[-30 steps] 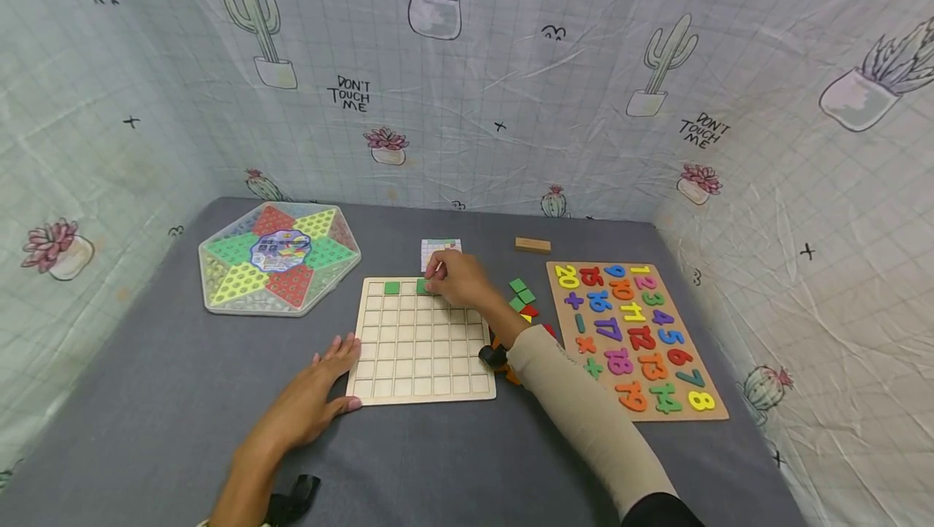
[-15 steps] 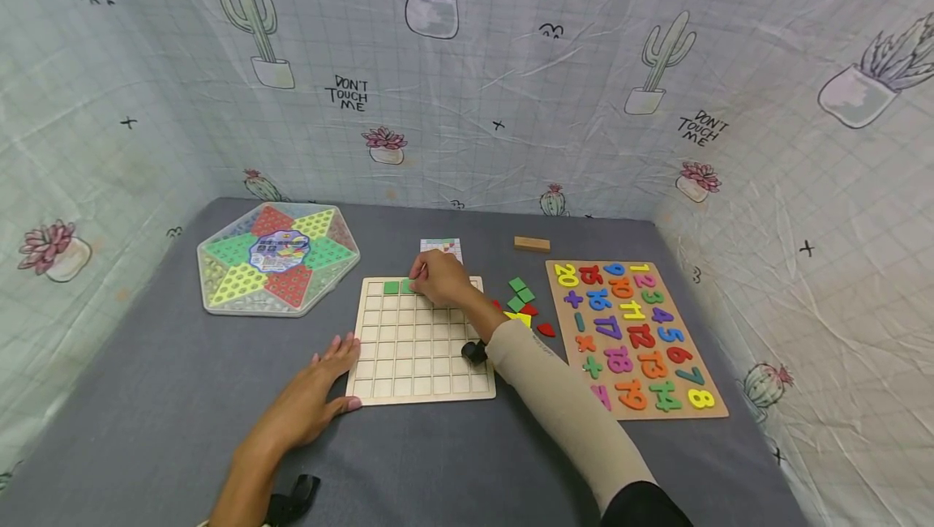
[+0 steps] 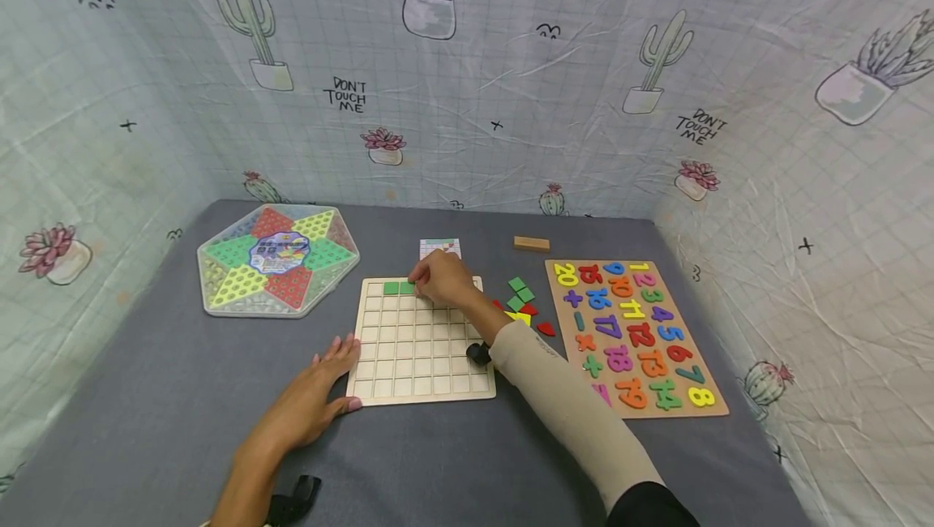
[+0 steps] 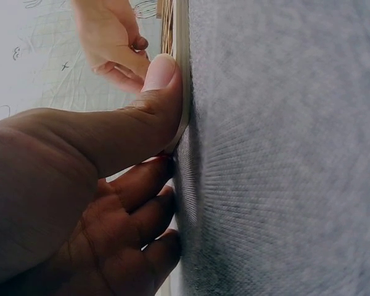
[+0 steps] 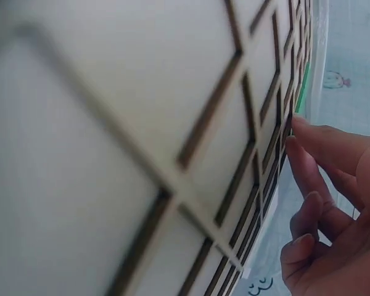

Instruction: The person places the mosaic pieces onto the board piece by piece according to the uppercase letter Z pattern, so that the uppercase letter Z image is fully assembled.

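A wooden grid board (image 3: 409,340) lies on the grey cloth, with two green square tiles side by side in its far row. My right hand (image 3: 443,277) reaches over that row. Its thumb and fingertip come together at the right edge of the second green tile (image 3: 405,288), partly hidden by the fingers. In the right wrist view this hand (image 5: 339,197) meets the board beside a strip of green tile (image 5: 303,89), its other fingers curled. My left hand (image 3: 324,377) rests at the board's left edge. In the left wrist view its thumb (image 4: 157,92) lies along the rim.
Loose green tiles (image 3: 520,293) and red and yellow pieces lie right of the board. Beyond them is a number board (image 3: 638,340). A pattern card (image 3: 439,247) and a wooden block (image 3: 532,244) lie at the back. A hexagonal star game board (image 3: 277,259) is back left.
My right hand has moved left along the far row, bringing the second green tile up beside the first. Since half a second ago it has barely moved. My left hand stays put.
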The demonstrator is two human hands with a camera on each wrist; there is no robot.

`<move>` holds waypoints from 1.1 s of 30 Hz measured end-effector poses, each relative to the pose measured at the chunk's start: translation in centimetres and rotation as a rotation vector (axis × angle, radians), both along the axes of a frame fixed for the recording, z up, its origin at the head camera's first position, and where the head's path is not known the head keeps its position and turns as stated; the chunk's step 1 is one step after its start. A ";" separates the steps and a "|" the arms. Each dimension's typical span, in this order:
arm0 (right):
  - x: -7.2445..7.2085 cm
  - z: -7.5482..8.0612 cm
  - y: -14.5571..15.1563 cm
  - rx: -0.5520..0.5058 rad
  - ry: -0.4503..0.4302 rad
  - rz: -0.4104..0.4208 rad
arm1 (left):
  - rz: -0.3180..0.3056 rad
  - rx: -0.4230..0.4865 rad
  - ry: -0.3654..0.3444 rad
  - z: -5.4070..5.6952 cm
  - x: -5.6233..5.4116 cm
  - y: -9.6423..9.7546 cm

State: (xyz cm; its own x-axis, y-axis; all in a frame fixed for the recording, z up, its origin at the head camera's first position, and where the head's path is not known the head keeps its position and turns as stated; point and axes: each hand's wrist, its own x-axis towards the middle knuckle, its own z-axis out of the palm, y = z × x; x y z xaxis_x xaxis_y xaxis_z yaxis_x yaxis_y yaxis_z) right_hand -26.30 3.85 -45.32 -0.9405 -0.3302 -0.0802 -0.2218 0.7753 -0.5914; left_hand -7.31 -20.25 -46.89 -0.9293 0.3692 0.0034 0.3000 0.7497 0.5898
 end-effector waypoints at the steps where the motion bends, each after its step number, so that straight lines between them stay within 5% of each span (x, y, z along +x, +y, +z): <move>1: 0.1 0.0 0.2 0.003 -0.003 -0.002 | 0.000 -0.002 0.001 0.0 0.0 0.0; 17: 0.5 -0.5 6.1 -0.166 0.045 0.026 | -0.002 0.012 0.006 -0.2 0.0 0.0; 33: 0.3 -0.6 13.9 -0.075 0.051 -0.066 | -0.002 0.011 -0.003 -0.3 -0.1 -0.2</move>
State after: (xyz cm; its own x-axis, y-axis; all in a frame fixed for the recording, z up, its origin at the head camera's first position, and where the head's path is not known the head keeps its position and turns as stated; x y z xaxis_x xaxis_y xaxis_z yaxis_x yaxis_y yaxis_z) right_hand -25.95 17.75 -45.88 -0.9627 -0.2705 -0.0094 -0.2026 0.7431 -0.6378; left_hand -7.42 -20.44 -47.18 -0.9286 0.3710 0.0050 0.2998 0.7423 0.5993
